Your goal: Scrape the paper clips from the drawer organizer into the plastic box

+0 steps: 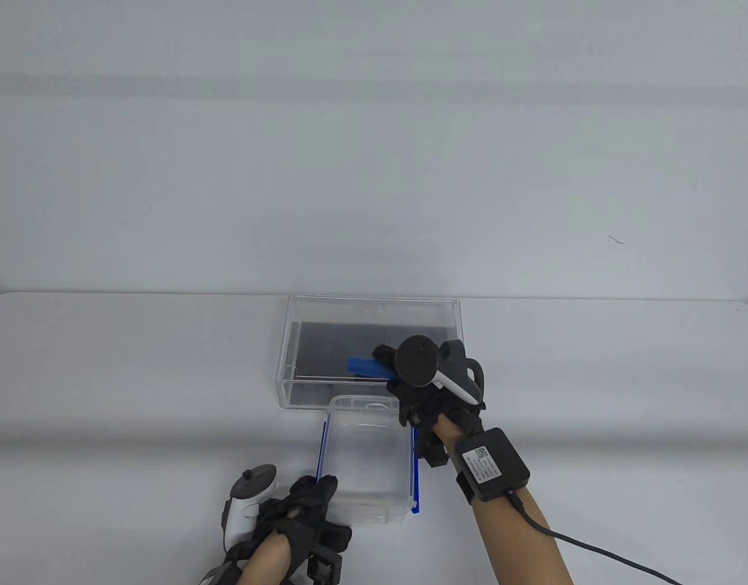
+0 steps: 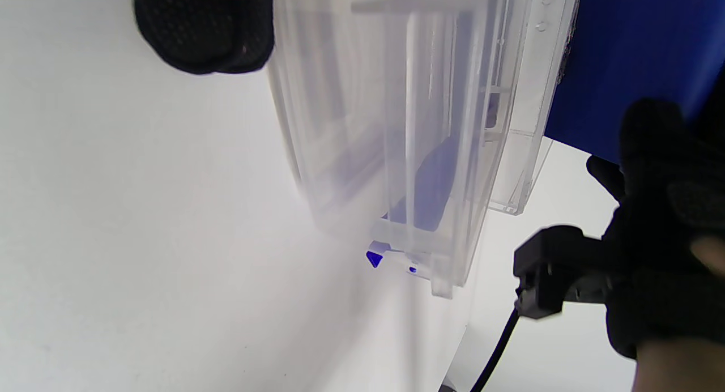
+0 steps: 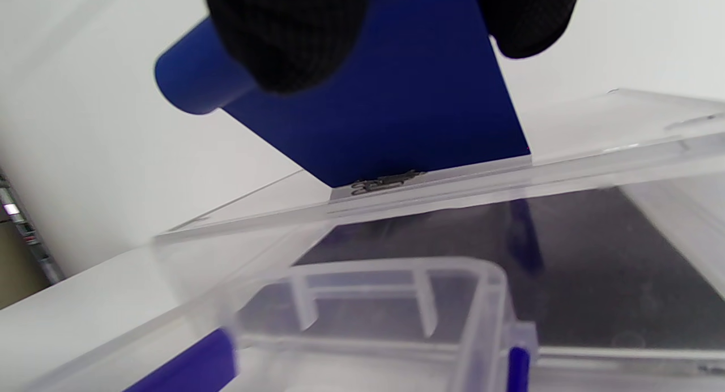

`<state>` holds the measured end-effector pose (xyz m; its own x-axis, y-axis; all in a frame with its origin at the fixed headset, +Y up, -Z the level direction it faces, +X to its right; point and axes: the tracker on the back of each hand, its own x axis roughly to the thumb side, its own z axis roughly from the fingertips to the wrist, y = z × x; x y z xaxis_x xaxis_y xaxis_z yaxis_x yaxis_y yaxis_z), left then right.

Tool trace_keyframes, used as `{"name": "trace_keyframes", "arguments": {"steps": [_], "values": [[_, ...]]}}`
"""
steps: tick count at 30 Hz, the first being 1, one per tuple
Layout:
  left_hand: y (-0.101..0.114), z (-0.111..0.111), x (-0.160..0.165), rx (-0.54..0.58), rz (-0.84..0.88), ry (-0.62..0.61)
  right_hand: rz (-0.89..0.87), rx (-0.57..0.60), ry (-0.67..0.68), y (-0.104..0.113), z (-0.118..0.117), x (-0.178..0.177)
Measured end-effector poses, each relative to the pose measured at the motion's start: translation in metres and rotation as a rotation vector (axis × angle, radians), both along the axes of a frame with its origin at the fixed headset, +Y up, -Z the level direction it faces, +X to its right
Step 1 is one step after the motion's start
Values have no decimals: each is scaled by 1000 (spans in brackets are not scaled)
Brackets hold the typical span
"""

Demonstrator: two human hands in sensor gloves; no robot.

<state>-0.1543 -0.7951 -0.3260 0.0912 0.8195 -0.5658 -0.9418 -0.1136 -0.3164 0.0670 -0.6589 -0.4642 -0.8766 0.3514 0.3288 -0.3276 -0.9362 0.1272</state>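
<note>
Light, slippery paper clips (image 3: 387,182) sit at the drawer organizer's (image 1: 300,341) near wall; right hand (image 1: 434,390) grips the stiff blue scraper (image 3: 391,114), left hand (image 1: 294,512) steadies the plastic box (image 1: 367,463), grip unclear

A blue scraper (image 3: 391,114) was held from above by black gloved fingers (image 3: 289,35), its lower edge set against the clear wall of the drawer organizer (image 3: 566,160). A small cluster of paper clips (image 3: 386,182) was seen at that edge. The plastic box (image 3: 396,301), with blue latches, was seen just below, in the foreground.
</note>
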Motion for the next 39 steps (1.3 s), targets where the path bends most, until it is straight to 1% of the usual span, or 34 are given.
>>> {"name": "trace_keyframes", "arguments": {"steps": [3, 4, 5, 6, 9, 12, 13, 14, 19, 20, 22, 23, 24, 26, 28, 30, 32, 33, 34, 36, 39], "values": [[0, 0, 0, 2, -2, 3, -23, -40, 51, 6, 16, 1], [0, 0, 0, 3, -3, 2, -34, -100, 90, 5, 21, 0], [0, 0, 0, 6, -7, -4, -40, -140, 86, 3, 28, 1], [0, -1, 0, 6, -7, -7, -42, -142, 88, 2, 30, 1], [0, -1, -2, -1, 1, -14, -80, -108, 67, -2, 44, 9], [0, -2, -2, 2, -1, -19, -132, -67, 16, -2, 57, 18], [0, -2, -2, 3, -3, -24, -150, -29, -21, 0, 64, 24], [0, -2, -3, 6, -5, -26, -159, -15, -35, 0, 67, 27], [7, -7, -5, 70, -67, -37, -232, 87, -181, 6, 97, 56], [9, -7, -5, 86, -73, -47, -251, 116, -229, 6, 106, 66], [13, -7, -4, 103, -71, -51, -286, 142, -290, 5, 117, 77], [15, -7, -3, 115, -72, -51, -318, 165, -342, 3, 127, 86], [17, -7, -2, 125, -73, -51, -335, 178, -368, 1, 132, 91], [21, -6, -2, 155, -81, -45, -380, 186, -438, -5, 145, 104], [25, -6, -4, 173, -79, -39, -429, 164, -490, -17, 157, 114], [28, -7, -7, 185, -66, -26, -445, 176, -517, -31, 165, 121], [32, -8, -11, 200, -57, -8, -451, 184, -543, -42, 169, 126], [34, -9, -15, 214, -61, 1, -445, 157, -545, -45, 169, 128], [36, -9, -17, 222, -66, 7, -446, 131, -536, -46, 170, 129], [43, -11, -27, 251, -72, 33, -456, 149, -545, -49, 170, 133], [53, -14, -41, 282, -54, 82, -451, 117, -531, -52, 169, 134]]}}
